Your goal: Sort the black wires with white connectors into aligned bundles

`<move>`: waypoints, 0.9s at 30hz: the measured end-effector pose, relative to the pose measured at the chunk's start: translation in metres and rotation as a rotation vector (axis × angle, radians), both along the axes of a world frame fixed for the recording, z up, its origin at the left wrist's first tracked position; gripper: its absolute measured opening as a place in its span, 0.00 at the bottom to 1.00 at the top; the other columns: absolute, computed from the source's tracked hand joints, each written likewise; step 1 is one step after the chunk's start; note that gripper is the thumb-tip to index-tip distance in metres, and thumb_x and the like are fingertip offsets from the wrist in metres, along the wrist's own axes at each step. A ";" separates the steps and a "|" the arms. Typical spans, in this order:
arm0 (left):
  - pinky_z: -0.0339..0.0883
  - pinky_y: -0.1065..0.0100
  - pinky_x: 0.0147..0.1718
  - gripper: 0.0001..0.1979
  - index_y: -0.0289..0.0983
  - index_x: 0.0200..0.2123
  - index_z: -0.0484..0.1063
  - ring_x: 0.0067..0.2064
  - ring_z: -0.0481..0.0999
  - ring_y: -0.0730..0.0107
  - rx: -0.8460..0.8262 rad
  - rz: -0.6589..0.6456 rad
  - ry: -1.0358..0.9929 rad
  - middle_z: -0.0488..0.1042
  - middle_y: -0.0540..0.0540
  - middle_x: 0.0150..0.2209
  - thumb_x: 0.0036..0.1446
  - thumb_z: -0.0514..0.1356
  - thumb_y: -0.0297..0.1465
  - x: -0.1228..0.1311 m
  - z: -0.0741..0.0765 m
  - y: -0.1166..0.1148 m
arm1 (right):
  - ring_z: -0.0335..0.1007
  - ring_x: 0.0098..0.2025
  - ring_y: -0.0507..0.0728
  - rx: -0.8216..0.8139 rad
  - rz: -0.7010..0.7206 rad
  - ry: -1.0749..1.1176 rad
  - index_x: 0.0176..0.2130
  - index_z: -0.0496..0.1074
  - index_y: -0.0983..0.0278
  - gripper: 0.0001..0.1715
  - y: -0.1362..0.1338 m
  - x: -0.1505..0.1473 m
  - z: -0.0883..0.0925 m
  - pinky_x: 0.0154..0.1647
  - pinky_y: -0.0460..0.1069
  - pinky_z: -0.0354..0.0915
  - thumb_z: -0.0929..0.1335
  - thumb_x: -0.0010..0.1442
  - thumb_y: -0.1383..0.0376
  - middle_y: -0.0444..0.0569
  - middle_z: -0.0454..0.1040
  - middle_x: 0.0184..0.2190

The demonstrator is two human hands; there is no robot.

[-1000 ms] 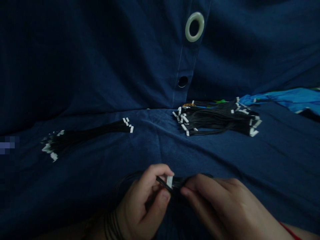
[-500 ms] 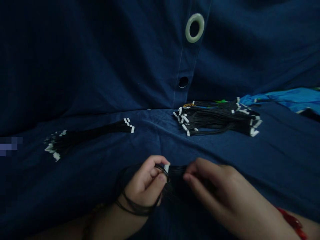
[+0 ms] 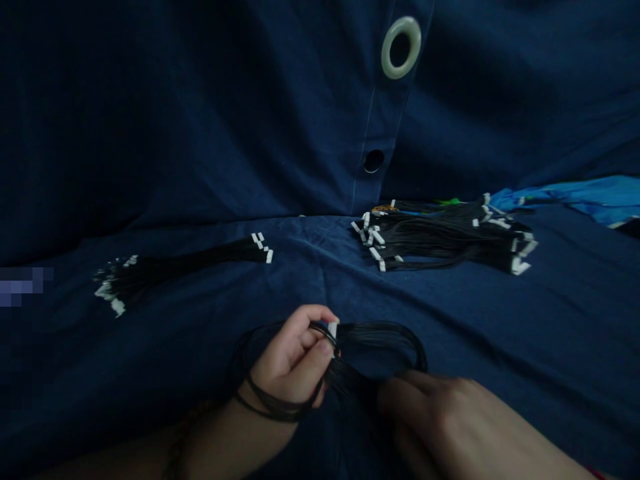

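Observation:
My left hand (image 3: 297, 370) is closed, pinching a looped bundle of thin black wires (image 3: 385, 330) between thumb and fingers. A white end piece (image 3: 333, 328) shows at the fingertips. Some of the black strands wrap round the back of this hand and the wrist. My right hand (image 3: 435, 413) is lower and to the right, its fingers curled round the dark strands where the loop bends down. Its fingertips are partly hidden in shadow.
Left of centre lies a bundle of black wires (image 3: 185, 260) with white ends. A thicker pile of similar wires (image 3: 435, 237) lies at the right, with blue material (image 3: 575, 197) behind it. Dark blue cloth (image 3: 300, 267) covers the surface and hangs behind, with a pale ring (image 3: 401, 47).
My right hand has moved down and slightly right, and a wide loop of black wires now shows between the hands. My left hand keeps its pinch. The view has shifted slightly.

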State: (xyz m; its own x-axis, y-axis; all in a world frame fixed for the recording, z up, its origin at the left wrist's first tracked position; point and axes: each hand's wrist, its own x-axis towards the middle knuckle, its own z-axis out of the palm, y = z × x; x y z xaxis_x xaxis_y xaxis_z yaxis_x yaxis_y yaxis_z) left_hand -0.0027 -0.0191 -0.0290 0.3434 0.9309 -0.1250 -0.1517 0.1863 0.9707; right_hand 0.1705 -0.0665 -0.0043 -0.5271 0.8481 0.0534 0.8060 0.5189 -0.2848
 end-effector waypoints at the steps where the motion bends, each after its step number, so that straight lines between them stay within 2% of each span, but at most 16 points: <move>1: 0.48 0.82 0.09 0.15 0.39 0.39 0.58 0.11 0.55 0.88 0.014 -0.002 0.004 0.64 0.56 0.22 0.50 0.58 0.37 0.000 0.000 0.000 | 0.71 0.23 0.52 -0.039 -0.014 0.089 0.28 0.69 0.61 0.16 0.002 -0.002 0.001 0.21 0.42 0.64 0.60 0.46 0.78 0.43 0.73 0.24; 4: 0.50 0.81 0.10 0.15 0.39 0.40 0.58 0.13 0.55 0.87 0.056 -0.021 0.000 0.62 0.57 0.21 0.52 0.57 0.37 -0.001 0.001 -0.002 | 0.72 0.30 0.48 -0.070 0.018 0.424 0.33 0.70 0.60 0.19 0.005 -0.006 0.004 0.32 0.40 0.65 0.58 0.51 0.78 0.40 0.74 0.28; 6: 0.49 0.81 0.11 0.15 0.39 0.40 0.57 0.13 0.54 0.86 0.068 -0.046 0.000 0.61 0.57 0.20 0.52 0.56 0.38 -0.001 0.003 -0.003 | 0.71 0.32 0.46 -0.100 0.067 0.560 0.35 0.70 0.59 0.19 0.007 -0.007 0.003 0.35 0.38 0.63 0.58 0.53 0.78 0.38 0.74 0.29; 10: 0.50 0.80 0.12 0.16 0.38 0.40 0.57 0.15 0.55 0.85 0.071 -0.070 0.035 0.61 0.57 0.20 0.51 0.57 0.38 0.000 0.008 -0.004 | 0.68 0.26 0.47 -0.305 0.018 0.580 0.31 0.71 0.62 0.11 0.010 -0.007 -0.003 0.28 0.40 0.61 0.61 0.57 0.72 0.40 0.72 0.23; 13: 0.51 0.81 0.12 0.15 0.38 0.40 0.57 0.15 0.56 0.84 0.096 -0.070 0.027 0.60 0.57 0.20 0.52 0.56 0.37 -0.001 0.005 -0.004 | 0.65 0.23 0.48 -0.417 -0.005 0.615 0.29 0.71 0.64 0.10 0.014 -0.006 -0.006 0.25 0.41 0.60 0.62 0.58 0.68 0.42 0.70 0.20; 17: 0.51 0.82 0.11 0.13 0.39 0.41 0.57 0.14 0.56 0.85 0.124 -0.062 -0.020 0.61 0.57 0.20 0.54 0.55 0.36 -0.003 -0.001 -0.002 | 0.66 0.24 0.48 -0.454 0.013 0.664 0.30 0.70 0.66 0.11 0.015 -0.005 -0.006 0.27 0.41 0.60 0.60 0.59 0.70 0.43 0.70 0.20; 21: 0.50 0.82 0.11 0.13 0.39 0.40 0.57 0.14 0.56 0.85 0.095 -0.058 0.014 0.61 0.57 0.20 0.53 0.55 0.35 -0.002 0.002 -0.003 | 0.66 0.24 0.48 -0.494 -0.024 0.669 0.32 0.71 0.65 0.10 0.014 -0.007 -0.008 0.28 0.42 0.61 0.61 0.58 0.70 0.43 0.70 0.22; 23: 0.51 0.82 0.11 0.13 0.39 0.40 0.57 0.14 0.57 0.85 0.076 -0.053 0.027 0.61 0.57 0.21 0.53 0.56 0.35 -0.001 0.004 -0.003 | 0.65 0.23 0.48 -0.599 -0.083 0.721 0.34 0.71 0.66 0.10 0.014 -0.008 -0.009 0.25 0.42 0.61 0.61 0.59 0.66 0.44 0.70 0.23; 27: 0.50 0.83 0.11 0.13 0.39 0.41 0.58 0.14 0.56 0.86 0.104 -0.041 -0.031 0.62 0.57 0.21 0.53 0.56 0.35 -0.001 -0.001 -0.003 | 0.62 0.19 0.46 -0.924 -0.167 0.947 0.36 0.66 0.68 0.14 0.012 -0.012 -0.011 0.18 0.40 0.57 0.61 0.58 0.59 0.44 0.67 0.23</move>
State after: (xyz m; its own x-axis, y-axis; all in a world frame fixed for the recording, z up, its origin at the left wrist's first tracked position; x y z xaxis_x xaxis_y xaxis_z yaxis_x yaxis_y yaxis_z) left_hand -0.0033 -0.0223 -0.0303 0.3838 0.9233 -0.0174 -0.1766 0.0918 0.9800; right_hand 0.1585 -0.0543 -0.0152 -0.4935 0.8210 -0.2870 0.1381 -0.2518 -0.9579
